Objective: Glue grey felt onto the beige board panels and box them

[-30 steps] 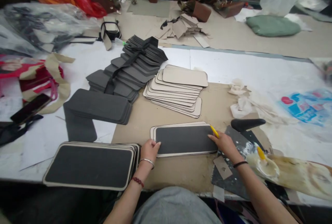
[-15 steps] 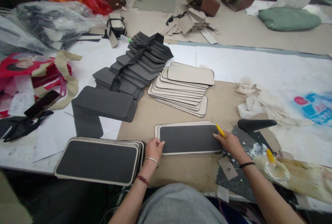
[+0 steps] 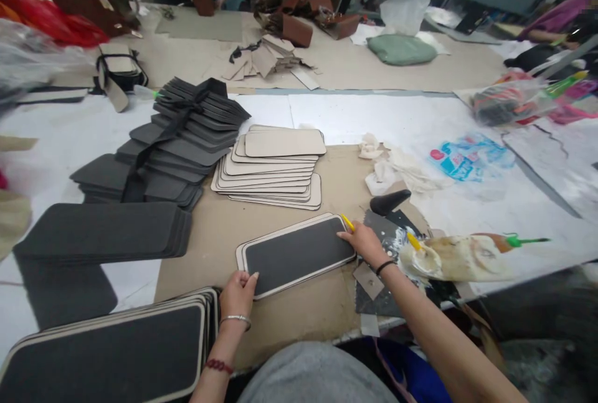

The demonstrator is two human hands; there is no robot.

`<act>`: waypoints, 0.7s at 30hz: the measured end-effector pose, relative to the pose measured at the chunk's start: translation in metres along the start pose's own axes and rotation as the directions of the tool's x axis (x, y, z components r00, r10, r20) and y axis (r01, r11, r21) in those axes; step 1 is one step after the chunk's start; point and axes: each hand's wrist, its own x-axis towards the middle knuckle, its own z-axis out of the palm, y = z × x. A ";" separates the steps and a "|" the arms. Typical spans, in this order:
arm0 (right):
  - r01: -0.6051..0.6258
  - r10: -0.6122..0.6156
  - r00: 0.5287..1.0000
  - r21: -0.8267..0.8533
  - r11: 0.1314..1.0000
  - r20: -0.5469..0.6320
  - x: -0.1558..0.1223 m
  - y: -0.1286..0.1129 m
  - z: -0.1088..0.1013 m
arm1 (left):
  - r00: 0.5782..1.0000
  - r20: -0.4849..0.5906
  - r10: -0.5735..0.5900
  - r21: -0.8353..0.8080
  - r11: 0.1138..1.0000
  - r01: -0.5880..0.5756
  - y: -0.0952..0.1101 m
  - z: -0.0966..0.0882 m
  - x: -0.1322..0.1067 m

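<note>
A dark grey panel with a beige border (image 3: 299, 253) lies on top of a beige panel on the brown board in front of me. My left hand (image 3: 239, 294) pinches its lower left corner, thumb on top. My right hand (image 3: 364, 242) holds a thin yellow stick (image 3: 347, 223) that points up and left, while its thumb and fingertips touch the panel's right end. Behind the panel rests a fanned stack of beige panels with dark edges (image 3: 275, 166). At lower left is a stack of bordered dark panels (image 3: 107, 353), close to my left wrist.
Plain dark grey pieces (image 3: 107, 228) lie at left, with a strap-tied bundle (image 3: 172, 141) behind. On the right are a black curved tool (image 3: 390, 202), a glue-stained container (image 3: 467, 256) with a yellow stick, and crumpled cloth (image 3: 397, 169). Another person's hands show at the top.
The view has swung to the right, so the things on the table sit farther left. Both hands stay on the same panel, which appears more slanted.
</note>
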 end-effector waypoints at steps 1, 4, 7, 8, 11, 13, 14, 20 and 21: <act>-0.017 0.017 1.000 0.001 1.000 -0.017 -0.002 0.000 0.000 | 1.000 -0.001 -0.002 0.004 1.000 0.002 0.001 0.000 -0.001; -0.011 0.011 0.999 -0.005 1.000 -0.044 -0.006 -0.004 -0.001 | 1.000 0.011 -0.022 0.046 0.999 0.022 0.005 -0.002 -0.002; -0.001 -0.003 0.998 -0.047 0.999 -0.070 -0.010 -0.009 -0.003 | 1.000 -0.014 -0.011 0.131 0.991 0.013 0.007 -0.002 -0.004; 0.000 -0.006 0.996 -0.064 0.998 -0.089 -0.011 -0.011 -0.003 | 0.999 -0.048 0.018 0.150 0.989 -0.011 0.008 -0.001 -0.004; 0.015 -0.028 0.991 -0.103 0.995 -0.130 -0.012 -0.012 -0.003 | 0.980 -0.168 0.109 0.158 0.984 -0.083 0.006 0.002 -0.005; 0.005 -0.015 0.993 -0.092 0.996 -0.113 -0.008 -0.009 -0.002 | 0.972 -0.204 0.116 0.138 0.986 -0.089 0.004 0.005 -0.005; -0.005 -0.002 0.996 -0.066 0.998 -0.092 -0.005 -0.007 -0.002 | 0.973 -0.206 0.109 0.124 0.989 -0.084 0.003 0.007 -0.005; -0.090 -0.006 0.984 0.527 0.845 0.176 0.011 0.006 -0.004 | 0.981 -0.194 -0.028 -0.087 0.996 0.011 -0.001 0.007 0.001; -0.146 -0.006 0.970 0.599 0.787 0.244 0.011 0.007 -0.004 | 0.980 -0.192 -0.060 -0.142 0.989 0.033 -0.002 0.007 0.002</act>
